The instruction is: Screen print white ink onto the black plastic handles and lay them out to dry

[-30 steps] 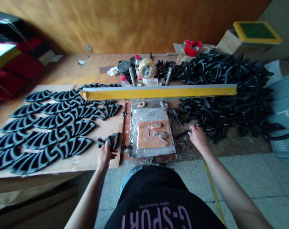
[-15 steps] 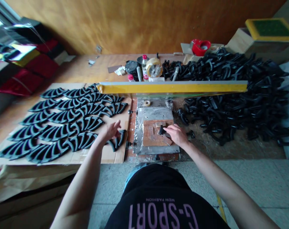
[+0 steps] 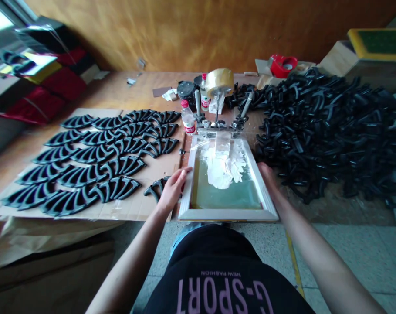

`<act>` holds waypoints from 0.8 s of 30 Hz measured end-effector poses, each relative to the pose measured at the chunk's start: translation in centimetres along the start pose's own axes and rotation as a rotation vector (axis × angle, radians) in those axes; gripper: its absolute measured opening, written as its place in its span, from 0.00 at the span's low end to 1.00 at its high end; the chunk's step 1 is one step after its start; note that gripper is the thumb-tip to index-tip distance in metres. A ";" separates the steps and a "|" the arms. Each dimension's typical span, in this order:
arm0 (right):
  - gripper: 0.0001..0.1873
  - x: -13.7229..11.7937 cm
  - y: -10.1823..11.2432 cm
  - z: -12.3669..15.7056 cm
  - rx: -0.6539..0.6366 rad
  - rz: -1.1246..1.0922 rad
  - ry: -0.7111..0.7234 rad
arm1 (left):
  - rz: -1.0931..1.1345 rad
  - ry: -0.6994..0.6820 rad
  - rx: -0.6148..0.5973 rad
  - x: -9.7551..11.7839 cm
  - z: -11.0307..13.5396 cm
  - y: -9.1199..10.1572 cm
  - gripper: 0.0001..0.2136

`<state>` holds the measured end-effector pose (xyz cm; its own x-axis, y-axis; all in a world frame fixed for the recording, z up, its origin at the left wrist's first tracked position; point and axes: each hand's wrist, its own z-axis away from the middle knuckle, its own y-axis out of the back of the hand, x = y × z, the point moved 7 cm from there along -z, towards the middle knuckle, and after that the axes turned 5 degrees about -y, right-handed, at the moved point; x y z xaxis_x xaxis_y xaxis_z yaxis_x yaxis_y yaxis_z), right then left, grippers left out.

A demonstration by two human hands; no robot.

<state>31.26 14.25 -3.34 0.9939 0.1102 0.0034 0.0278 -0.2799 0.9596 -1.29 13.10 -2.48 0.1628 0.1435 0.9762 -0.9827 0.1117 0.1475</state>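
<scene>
A white-framed printing screen lies flat on the bench in front of me, with a smear of white ink on its green mesh. My left hand grips the frame's left edge. My right hand holds the right edge, its fingers partly hidden behind the frame. A single black curved plastic part lies just left of my left hand on the cardboard sheet.
Rows of black curved parts cover the cardboard at left. A big loose heap of the same parts fills the right. Bottles, a tape roll and a black tin stand behind the screen. A red tape dispenser sits at the back.
The screen, raised with its yellow edge toward me before, has swung down flat over the jig. My right hand left the part on the jig; both hands moved to the frame's sides.
</scene>
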 end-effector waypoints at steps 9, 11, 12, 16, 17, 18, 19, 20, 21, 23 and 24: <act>0.19 -8.5 1.1 -8.2 -0.174 -0.267 0.108 | -0.136 0.142 0.012 -8.9 -0.8 -1.2 0.30; 0.07 -10.1 0.3 -6.5 -0.284 -0.249 0.173 | -0.146 0.141 -0.011 -9.4 -0.9 -1.1 0.29; 0.05 -10.5 0.2 -5.2 -0.307 -0.242 0.229 | -0.155 0.140 -0.020 -9.6 -0.8 -1.1 0.29; 0.11 -10.9 1.5 -0.1 -0.336 -0.274 0.559 | -0.186 0.147 -0.017 -10.1 -0.6 -1.0 0.29; 0.10 -10.8 1.8 0.5 -0.351 -0.294 0.612 | -0.186 0.151 -0.012 -10.1 -0.6 -1.0 0.29; 0.08 -10.7 2.0 0.7 -0.360 -0.308 0.629 | -0.184 0.152 -0.009 -10.0 -0.6 -1.0 0.28; 0.07 -10.5 2.1 0.5 -0.352 -0.315 0.610 | -0.180 0.151 -0.004 -9.9 -0.6 -1.0 0.28; 0.06 -10.3 2.0 0.2 -0.326 -0.316 0.562 | -0.175 0.146 0.005 -9.7 -0.6 -0.9 0.28; 0.07 -10.1 1.9 -0.1 -0.285 -0.310 0.504 | -0.168 0.138 0.014 -9.5 -0.6 -0.9 0.28; 0.10 -10.2 1.6 0.2 -0.202 -0.298 0.439 | -0.152 0.125 0.034 -9.3 -0.6 -0.8 0.27; 0.11 -10.5 1.4 0.8 -0.180 -0.299 0.442 | -0.144 0.123 0.043 -9.3 -0.6 -0.8 0.27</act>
<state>21.00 11.95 -2.28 0.8050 0.5601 -0.1957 0.2442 -0.0122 0.9697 -1.95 12.30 -11.74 0.3086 0.2482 0.9182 -0.9511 0.0977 0.2932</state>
